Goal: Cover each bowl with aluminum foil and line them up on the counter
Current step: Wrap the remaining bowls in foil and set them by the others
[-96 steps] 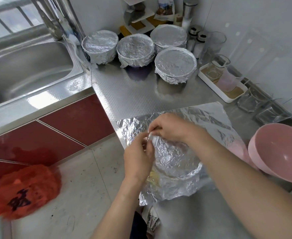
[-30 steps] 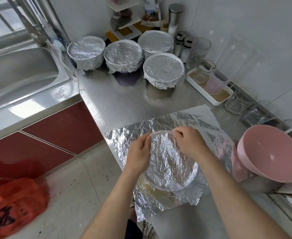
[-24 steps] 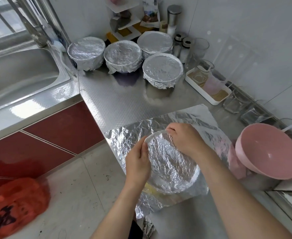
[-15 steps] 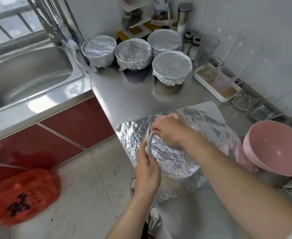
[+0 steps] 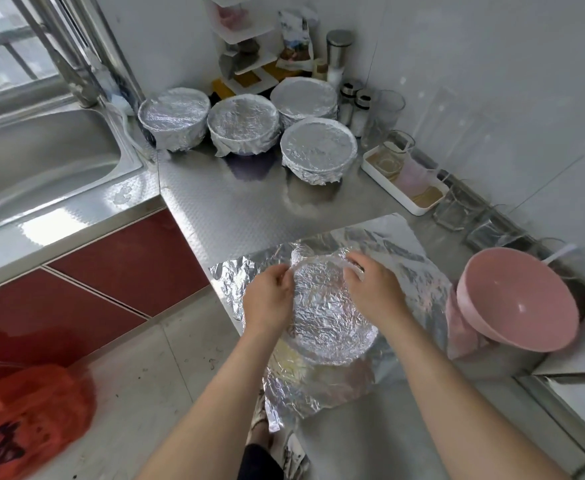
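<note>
A bowl under crumpled aluminum foil [image 5: 329,313] stands near the counter's front edge, on a larger loose foil sheet [image 5: 398,247]. My left hand [image 5: 270,299] pinches the foil at the bowl's left rim. My right hand [image 5: 370,289] grips the foil at the far right rim. Several foil-covered bowls stand grouped at the back: one by the sink [image 5: 175,117], one in the middle [image 5: 244,126], one behind [image 5: 303,98] and one in front right [image 5: 318,148]. An uncovered pink bowl [image 5: 519,303] leans tilted at the right.
A steel sink [image 5: 42,161] lies at the left, past the counter's corner. A white tray with glass cups [image 5: 405,178] and more glasses line the right wall. A rack and jars [image 5: 249,53] fill the back corner. A red bag [image 5: 24,420] lies on the floor.
My right hand has slid from the bowl's near-left rim round to the far right rim. My left hand has moved up the left rim, still working the foil down.
</note>
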A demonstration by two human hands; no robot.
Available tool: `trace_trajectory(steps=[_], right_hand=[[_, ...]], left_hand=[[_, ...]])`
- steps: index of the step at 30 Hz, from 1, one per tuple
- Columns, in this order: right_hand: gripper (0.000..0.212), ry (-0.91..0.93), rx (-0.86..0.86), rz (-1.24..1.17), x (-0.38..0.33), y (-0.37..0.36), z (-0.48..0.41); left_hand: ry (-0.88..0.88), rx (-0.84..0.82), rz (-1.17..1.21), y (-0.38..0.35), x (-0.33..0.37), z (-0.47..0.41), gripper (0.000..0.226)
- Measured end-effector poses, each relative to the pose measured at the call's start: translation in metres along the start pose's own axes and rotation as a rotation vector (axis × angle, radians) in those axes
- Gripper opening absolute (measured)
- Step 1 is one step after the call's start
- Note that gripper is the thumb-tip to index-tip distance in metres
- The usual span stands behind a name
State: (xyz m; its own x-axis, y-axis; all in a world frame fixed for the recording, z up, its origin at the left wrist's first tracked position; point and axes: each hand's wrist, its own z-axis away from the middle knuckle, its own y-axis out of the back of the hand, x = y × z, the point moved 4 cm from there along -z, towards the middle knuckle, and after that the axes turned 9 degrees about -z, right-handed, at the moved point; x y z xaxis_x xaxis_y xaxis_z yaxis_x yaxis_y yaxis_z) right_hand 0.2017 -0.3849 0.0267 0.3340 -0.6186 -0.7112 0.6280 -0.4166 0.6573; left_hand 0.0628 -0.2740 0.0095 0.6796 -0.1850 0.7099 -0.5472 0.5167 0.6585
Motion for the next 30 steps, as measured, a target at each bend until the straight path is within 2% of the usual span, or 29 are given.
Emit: trace_trajectory(steps=[3,5,8,10,12,14,17,22,26,30], right_hand=[[0.038,0.003,0.001,-0.01,-0.005,-0.002,-0.008],[0.037,0.0,-0.028,0.014,-0.006,-0.005,-0.012],[0.039,0.05,-0.002,0.273,-0.01,-0.009,-0.016],[0.04,0.189,0.04,0.354,-0.024,-0.011,-0.021],[0.036,0.295,-0.039,0.362,-0.038,-0.019,-0.03],[0.029,0.266,-0.19,0.374,-0.047,-0.029,-0.04],[0.019,0.179,-0.343,0.232,-0.049,-0.036,-0.05],[0.02,0.175,-0.359,0.059,-0.046,-0.035,-0.049],[0.023,0.198,-0.368,0.043,-0.044,-0.033,-0.049],[0.028,0.223,-0.406,0.032,-0.041,-0.033,-0.047]], left_hand=[[-0.012,0.02,-0.084,-0.002,-0.001,-0.005,0.028],[-0.011,0.031,-0.094,-0.002,-0.002,-0.005,0.021],[-0.023,0.045,-0.103,-0.003,-0.002,-0.007,0.02],[-0.04,0.05,-0.109,-0.004,-0.002,-0.008,0.02],[-0.059,0.069,-0.07,-0.005,-0.002,-0.007,0.019],[-0.061,0.102,-0.01,-0.006,-0.005,-0.005,0.02],[-0.073,0.138,0.008,-0.009,-0.008,-0.004,0.024],[-0.079,0.152,0.084,-0.01,-0.012,-0.009,0.031],[-0.15,-0.005,0.057,-0.012,-0.013,-0.021,0.048],[-0.245,-0.312,-0.035,-0.005,-0.005,-0.045,0.062]])
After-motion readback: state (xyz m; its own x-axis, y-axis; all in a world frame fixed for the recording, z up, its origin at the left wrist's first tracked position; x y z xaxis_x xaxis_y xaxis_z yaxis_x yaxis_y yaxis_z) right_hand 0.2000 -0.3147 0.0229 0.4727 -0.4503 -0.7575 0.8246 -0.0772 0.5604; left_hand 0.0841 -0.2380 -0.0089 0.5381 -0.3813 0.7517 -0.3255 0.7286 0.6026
